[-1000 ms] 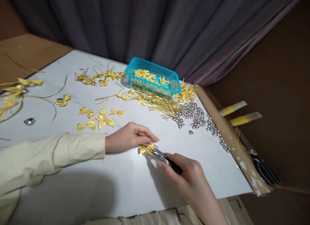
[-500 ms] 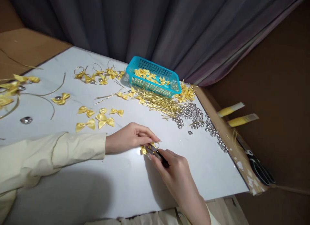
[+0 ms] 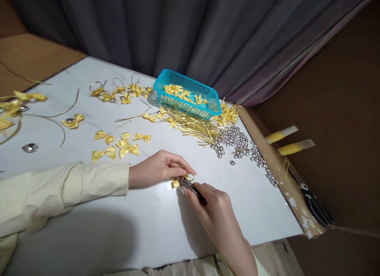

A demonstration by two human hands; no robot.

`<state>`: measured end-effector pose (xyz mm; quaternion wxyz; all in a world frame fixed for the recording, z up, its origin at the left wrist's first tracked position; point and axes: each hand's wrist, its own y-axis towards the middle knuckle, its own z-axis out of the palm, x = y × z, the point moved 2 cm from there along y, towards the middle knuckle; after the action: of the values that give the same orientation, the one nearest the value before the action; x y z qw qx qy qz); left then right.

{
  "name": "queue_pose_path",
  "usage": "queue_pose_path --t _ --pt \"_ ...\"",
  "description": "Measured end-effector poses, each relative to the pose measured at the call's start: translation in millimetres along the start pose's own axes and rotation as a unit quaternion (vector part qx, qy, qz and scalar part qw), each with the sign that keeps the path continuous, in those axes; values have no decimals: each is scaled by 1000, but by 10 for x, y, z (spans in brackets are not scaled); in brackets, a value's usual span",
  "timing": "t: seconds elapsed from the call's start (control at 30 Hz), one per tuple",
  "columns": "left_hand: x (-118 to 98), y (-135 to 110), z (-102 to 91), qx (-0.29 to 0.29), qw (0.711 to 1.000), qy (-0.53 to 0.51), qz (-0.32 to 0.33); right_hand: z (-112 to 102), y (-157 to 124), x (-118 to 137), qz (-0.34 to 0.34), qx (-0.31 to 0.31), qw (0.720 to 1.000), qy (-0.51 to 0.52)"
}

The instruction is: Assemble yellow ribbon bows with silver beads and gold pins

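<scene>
Near the middle of the white table, my left hand (image 3: 166,165) is closed, pinching a yellow ribbon bow (image 3: 175,183) with its fingertips. A thin gold loop of cord (image 3: 192,176) rises beside the bow, by my left fingertips. My right hand (image 3: 215,206) is wrapped round a slim black-handled metal tool (image 3: 199,195). The tool's metal end lies against the bow, under my left fingers; whether it is a blade or small scissors I cannot tell. Several loose yellow bows (image 3: 130,149) lie left of my hands.
A blue basket (image 3: 190,107) of bows stands at the back. In front are gold cord pieces (image 3: 196,127) and silver heart-shaped beads (image 3: 236,139). Finished-looking looped bows (image 3: 120,90) lie at the back left. Black-handled scissors (image 3: 316,206) and two yellow tubes (image 3: 297,148) sit along the right edge.
Both hands stay almost still, with the tool's metal end still at the bow. The view has shifted very slightly.
</scene>
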<state>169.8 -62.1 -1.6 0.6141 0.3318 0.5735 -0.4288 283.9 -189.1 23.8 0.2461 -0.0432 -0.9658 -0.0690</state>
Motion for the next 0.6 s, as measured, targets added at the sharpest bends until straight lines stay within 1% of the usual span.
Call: queue_pose_path --t 0.27,0.4,0.5,0.6 --pt "-3 3 -5 1 1000 7 -5 -10 -10 -1 -3 1 1000 3" --pt "-12 -13 -2 -7 1000 4 4 -20 -25 -10 8 7 1000 -4" --pt "-67 -20 -11 -27 1000 3 12 -77 -45 -10 14 1 1000 -4" --pt "-186 11 -74 -68 997 32 12 -189 -78 -52 14 -2 1000 -1"
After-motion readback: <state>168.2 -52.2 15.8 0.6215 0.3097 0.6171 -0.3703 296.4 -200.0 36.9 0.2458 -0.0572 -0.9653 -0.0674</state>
